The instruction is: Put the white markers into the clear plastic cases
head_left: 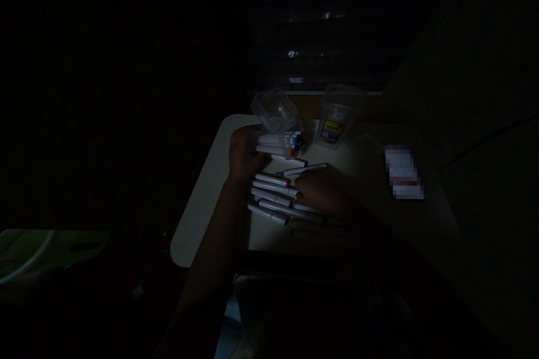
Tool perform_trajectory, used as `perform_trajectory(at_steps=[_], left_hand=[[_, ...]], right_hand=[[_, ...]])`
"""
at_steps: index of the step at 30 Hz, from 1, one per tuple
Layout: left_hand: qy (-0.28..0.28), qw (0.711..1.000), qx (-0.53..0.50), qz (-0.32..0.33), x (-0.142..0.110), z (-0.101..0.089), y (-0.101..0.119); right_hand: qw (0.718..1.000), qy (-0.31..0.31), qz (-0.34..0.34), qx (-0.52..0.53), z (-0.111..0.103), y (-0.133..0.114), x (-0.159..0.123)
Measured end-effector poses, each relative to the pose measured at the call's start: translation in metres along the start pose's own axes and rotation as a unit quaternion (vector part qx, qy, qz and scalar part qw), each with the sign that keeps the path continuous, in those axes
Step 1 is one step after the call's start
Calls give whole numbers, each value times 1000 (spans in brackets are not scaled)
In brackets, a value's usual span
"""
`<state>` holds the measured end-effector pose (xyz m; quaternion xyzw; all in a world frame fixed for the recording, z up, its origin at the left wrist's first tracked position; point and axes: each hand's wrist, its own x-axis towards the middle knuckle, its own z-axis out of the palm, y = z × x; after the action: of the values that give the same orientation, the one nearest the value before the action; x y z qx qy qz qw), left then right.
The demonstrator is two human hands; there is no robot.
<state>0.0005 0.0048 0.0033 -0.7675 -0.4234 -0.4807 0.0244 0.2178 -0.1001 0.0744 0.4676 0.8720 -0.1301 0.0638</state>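
Observation:
The scene is very dark. My left hand (243, 152) is wrapped round a bundle of white markers (278, 145) with coloured caps, held on its side on a pale table (202, 202). My right hand (320, 192) rests palm down on a row of several loose white markers (273, 188) lying side by side; its fingers look curled over one, though the dark hides the detail. Another marker (304, 169) lies just beyond that hand.
A clear plastic lid or box (273, 109) stands tilted just behind the bundle. A clear container with a yellow and blue label (334, 120) stands to its right. A pale blurred object (403, 173) lies at the table's right. Window blinds are behind.

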Motion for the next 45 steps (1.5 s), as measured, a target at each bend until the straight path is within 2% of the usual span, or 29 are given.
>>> perform_trajectory(at_steps=[8, 12, 19, 25, 32, 40, 45], left_hand=[[-5, 1000, 4, -17, -1, 0, 1], [-1, 1000, 16, -22, -2, 1, 0], [-19, 999, 9, -38, -1, -1, 3], [-14, 999, 13, -33, 0, -2, 4], [-9, 1000, 20, -21, 0, -2, 4], [-9, 1000, -1, -14, 0, -2, 2], [-16, 1000, 1, -16, 1, -2, 2]], right_hand=[[1000, -18, 22, -3, -6, 24, -8], [999, -4, 41, 19, -13, 34, -14], [982, 134, 24, 129, -31, 47, -27], [949, 282, -31, 139, -41, 48, -39], [910, 395, -63, 112, -54, 47, -55], [860, 505, -23, 63, -75, 43, -83], [825, 562, 6, 52, -77, 42, -85]])
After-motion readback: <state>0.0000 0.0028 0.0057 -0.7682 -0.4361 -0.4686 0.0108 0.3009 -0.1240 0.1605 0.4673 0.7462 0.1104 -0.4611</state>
